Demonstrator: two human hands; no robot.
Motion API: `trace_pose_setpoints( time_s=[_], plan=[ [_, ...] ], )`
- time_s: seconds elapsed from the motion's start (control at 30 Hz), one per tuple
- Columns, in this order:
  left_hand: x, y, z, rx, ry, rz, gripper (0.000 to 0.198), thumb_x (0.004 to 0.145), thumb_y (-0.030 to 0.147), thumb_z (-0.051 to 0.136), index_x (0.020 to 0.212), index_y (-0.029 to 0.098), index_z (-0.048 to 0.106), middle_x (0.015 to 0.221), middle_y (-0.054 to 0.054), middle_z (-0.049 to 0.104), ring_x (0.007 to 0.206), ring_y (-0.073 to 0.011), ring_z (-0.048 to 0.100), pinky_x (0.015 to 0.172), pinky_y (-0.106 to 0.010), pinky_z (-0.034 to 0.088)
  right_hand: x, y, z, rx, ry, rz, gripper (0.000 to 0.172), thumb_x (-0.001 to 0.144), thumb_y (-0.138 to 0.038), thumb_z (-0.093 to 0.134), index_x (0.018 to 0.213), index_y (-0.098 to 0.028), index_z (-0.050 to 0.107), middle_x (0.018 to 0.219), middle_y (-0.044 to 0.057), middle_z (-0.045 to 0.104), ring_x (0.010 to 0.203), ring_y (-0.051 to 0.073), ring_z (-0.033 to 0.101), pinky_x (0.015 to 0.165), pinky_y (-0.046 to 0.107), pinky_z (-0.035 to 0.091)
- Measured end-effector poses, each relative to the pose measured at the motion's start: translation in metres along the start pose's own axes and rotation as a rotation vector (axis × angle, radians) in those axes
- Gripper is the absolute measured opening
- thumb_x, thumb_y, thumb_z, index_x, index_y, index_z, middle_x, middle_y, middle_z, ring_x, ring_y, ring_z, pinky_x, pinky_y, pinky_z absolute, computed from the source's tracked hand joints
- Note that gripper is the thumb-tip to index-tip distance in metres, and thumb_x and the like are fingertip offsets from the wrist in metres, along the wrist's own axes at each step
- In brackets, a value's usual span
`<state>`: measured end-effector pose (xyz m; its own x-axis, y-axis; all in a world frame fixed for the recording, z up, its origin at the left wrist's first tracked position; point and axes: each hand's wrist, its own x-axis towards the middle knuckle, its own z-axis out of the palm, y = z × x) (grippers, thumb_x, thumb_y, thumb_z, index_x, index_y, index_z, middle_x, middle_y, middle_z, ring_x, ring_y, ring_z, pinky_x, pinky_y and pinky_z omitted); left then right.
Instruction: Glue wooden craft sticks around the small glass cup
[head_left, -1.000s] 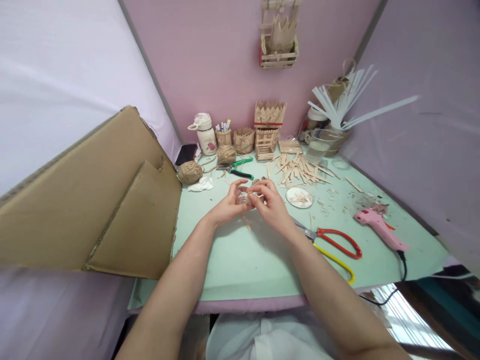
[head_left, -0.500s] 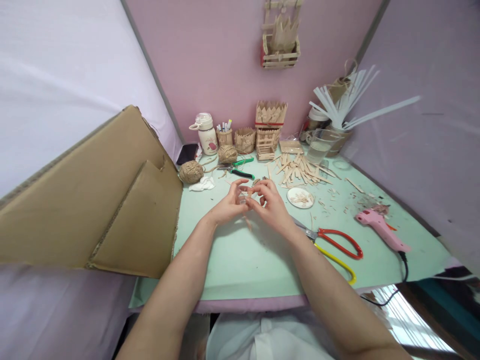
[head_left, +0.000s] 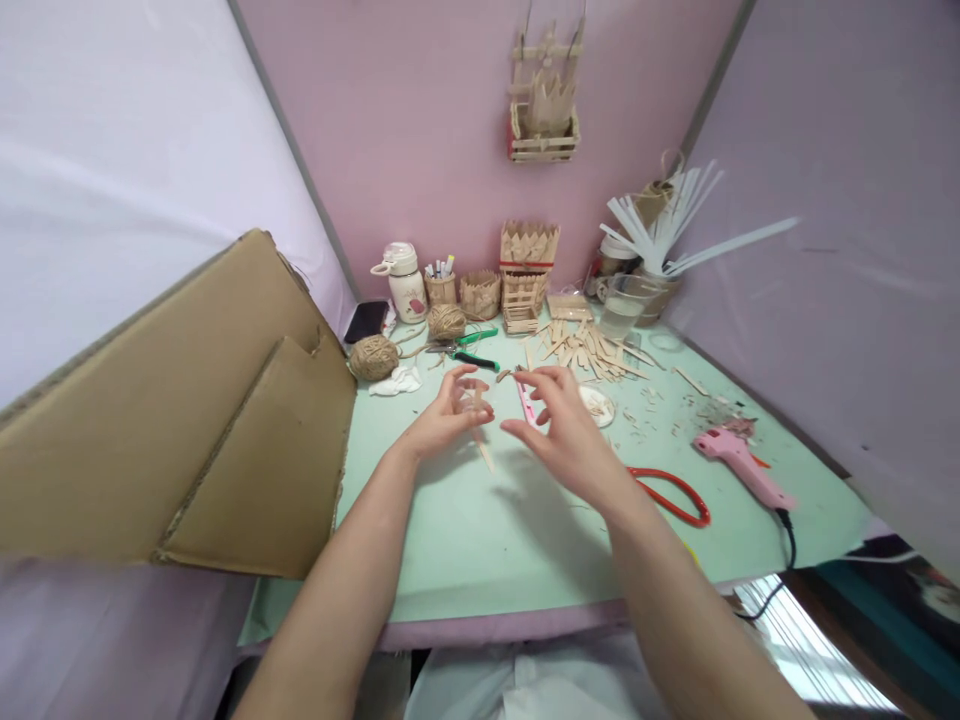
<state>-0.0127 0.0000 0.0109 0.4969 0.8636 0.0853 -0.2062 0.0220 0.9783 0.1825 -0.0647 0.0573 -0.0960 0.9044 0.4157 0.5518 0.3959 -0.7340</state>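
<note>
My left hand pinches a thin wooden craft stick, whose lower end slants down below the fingers. Just to the right, my right hand is open, thumb and fingers apart with nothing between them. Beyond its fingers lies a pink and white cutter, partly covered by the hand. Scissors with a red handle rest under my right forearm, which hides their blades and most of the yellow handle. A white dish with small wood bits shows behind the right hand.
Loose craft sticks are piled at the back. Green-handled pliers lie by two twine balls. A pink glue gun with a cord is at right. Cardboard stands at left; a water cup is at back right.
My right hand has let go of the stick and moved right, its fingers spreading. The stick stays in my left hand. The pink cutter has come into sight, and the view has shifted slightly.
</note>
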Motion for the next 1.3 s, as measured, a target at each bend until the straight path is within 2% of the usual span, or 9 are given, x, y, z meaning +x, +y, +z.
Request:
trace_pose_setpoints(
  time_s=[0.17,0.27,0.4,0.53,0.7,0.87,1.07,1.13,1.3],
  plan=[
    [0.001,0.007,-0.01,-0.137,0.085,0.067,0.064,0.069,0.025,0.082,0.121,0.036,0.045,0.116,0.001,0.049,0.089,-0.0102,0.061,0.096,-0.042,0.046,0.028,0.015,-0.054,-0.268,0.055,0.01,0.013,0.084,-0.026,0.059,0.092,-0.023,0.068,0.094,0.007,0.066,0.082,0.022,0.06,0.078,0.039,0.046],
    [0.0,0.011,-0.015,-0.179,0.116,0.083,0.064,0.069,0.023,0.082,0.119,0.036,0.046,0.114,0.002,0.051,0.089,-0.0099,0.061,0.097,-0.041,0.045,0.052,0.037,-0.061,-0.4,-0.107,0.128,0.009,0.08,-0.022,0.061,0.083,-0.021,0.07,0.084,0.006,0.07,0.076,0.022,0.062,0.072,0.036,0.045],
    [-0.001,0.016,-0.017,-0.198,0.149,0.092,0.063,0.068,0.023,0.082,0.118,0.036,0.046,0.112,0.003,0.052,0.09,-0.0103,0.062,0.097,-0.041,0.045,0.063,0.047,-0.039,-0.472,-0.382,0.145,0.013,0.081,-0.02,0.059,0.075,-0.022,0.07,0.082,0.005,0.073,0.076,0.021,0.064,0.066,0.031,0.043],
    [-0.001,0.018,-0.015,-0.206,0.163,0.079,0.065,0.066,0.023,0.083,0.118,0.036,0.045,0.109,0.003,0.052,0.087,-0.0098,0.062,0.096,-0.04,0.045,0.047,0.031,0.004,-0.494,-0.544,0.111,0.019,0.08,-0.023,0.061,0.063,-0.022,0.068,0.069,0.005,0.071,0.066,0.019,0.064,0.058,0.028,0.04],
    [-0.001,0.017,-0.013,-0.205,0.172,0.06,0.067,0.066,0.022,0.083,0.118,0.034,0.044,0.111,0.002,0.052,0.087,-0.0098,0.062,0.097,-0.041,0.045,0.017,0.007,0.054,-0.597,-0.598,0.141,0.015,0.08,-0.023,0.059,0.075,-0.017,0.071,0.081,0.015,0.072,0.073,0.026,0.068,0.055,0.03,0.04],
    [-0.001,0.016,-0.013,-0.232,0.171,0.056,0.068,0.066,0.019,0.083,0.119,0.033,0.043,0.11,0.003,0.052,0.085,-0.0095,0.063,0.096,-0.04,0.047,0.005,0.0,0.067,-0.658,-0.61,0.196,0.02,0.079,-0.013,0.054,0.09,-0.013,0.071,0.094,0.019,0.072,0.083,0.027,0.069,0.06,0.03,0.043],
    [-0.001,0.013,-0.014,-0.271,0.167,-0.019,0.065,0.065,0.015,0.082,0.117,0.03,0.046,0.106,0.002,0.055,0.085,-0.0108,0.065,0.096,-0.043,0.047,0.013,-0.003,0.036,-0.624,-0.645,0.155,0.025,0.086,-0.012,0.044,0.101,-0.012,0.064,0.088,0.014,0.072,0.076,0.024,0.065,0.059,0.028,0.037],
    [-0.002,0.012,-0.014,-0.287,0.132,-0.071,0.063,0.066,0.014,0.082,0.117,0.029,0.047,0.103,0.002,0.056,0.085,-0.0116,0.065,0.097,-0.044,0.046,0.019,-0.006,0.018,-0.574,-0.642,0.108,0.021,0.087,-0.012,0.045,0.094,-0.017,0.064,0.085,0.009,0.072,0.074,0.02,0.063,0.06,0.026,0.036],
    [-0.003,0.01,-0.011,-0.351,0.031,-0.14,0.06,0.069,0.012,0.08,0.118,0.028,0.049,0.101,0.001,0.058,0.086,-0.0121,0.065,0.097,-0.044,0.045,0.037,-0.012,-0.021,-0.263,-0.489,0.012,0.013,0.084,-0.016,0.052,0.078,-0.021,0.063,0.072,0.0,0.069,0.064,0.013,0.059,0.063,0.024,0.037]
  ],
)
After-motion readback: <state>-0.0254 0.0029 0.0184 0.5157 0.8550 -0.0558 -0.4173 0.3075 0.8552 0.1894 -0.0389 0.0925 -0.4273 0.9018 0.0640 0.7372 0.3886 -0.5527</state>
